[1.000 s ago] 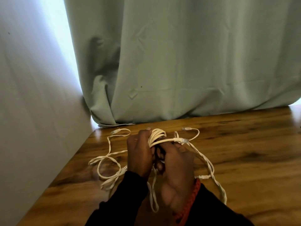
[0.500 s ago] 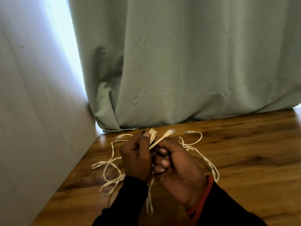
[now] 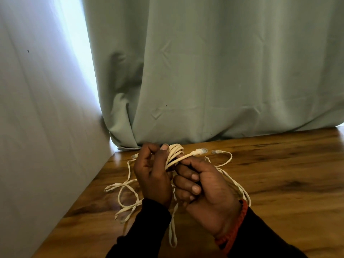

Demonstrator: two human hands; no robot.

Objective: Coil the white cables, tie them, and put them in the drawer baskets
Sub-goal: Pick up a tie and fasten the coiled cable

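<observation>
A bundle of coiled white cable (image 3: 175, 152) is held above the wooden table (image 3: 279, 174). My left hand (image 3: 151, 174) grips the coil, thumb on top. My right hand (image 3: 202, 185) pinches the cable's free end just below its clear plug (image 3: 200, 151), which points up and to the right. A loop of the same cable (image 3: 172, 237) hangs below my hands. More white cable lies loose on the table: tangled loops (image 3: 124, 200) to the left and a strand with a plug (image 3: 226, 155) behind my right hand. No drawer or basket is in view.
A pale green curtain (image 3: 214, 71) hangs behind the table and touches its back edge. A white wall (image 3: 37, 127) runs along the table's left side. Bare wood stretches to the right of my hands.
My right hand turned palm-up and swung the plug end from lying across the coil to pointing up and right. Both hands stay on the bundle; the view shifted slightly.
</observation>
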